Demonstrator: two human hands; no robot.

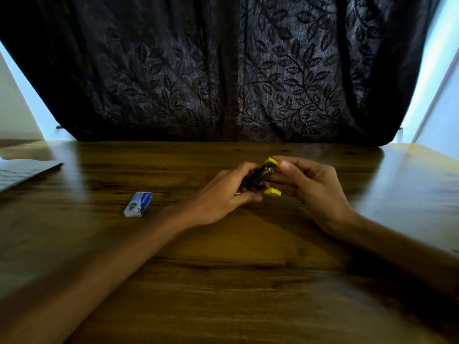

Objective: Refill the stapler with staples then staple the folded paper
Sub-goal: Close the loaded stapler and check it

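Here both hands, left hand point(221, 192) and right hand point(315, 187), grip one stapler point(264, 173); one staple box point(137, 204) nearby.

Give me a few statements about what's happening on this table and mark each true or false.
1. Both hands hold the stapler. True.
2. The staple box lies to the right of the right hand. False: it lies to the left of the left hand.
3. The stapler has yellow parts. True.
4. The paper lies under the stapler. False: it sits at the table's far left edge.
5. The curtain behind is plain white. False: it is dark, with a leaf pattern.
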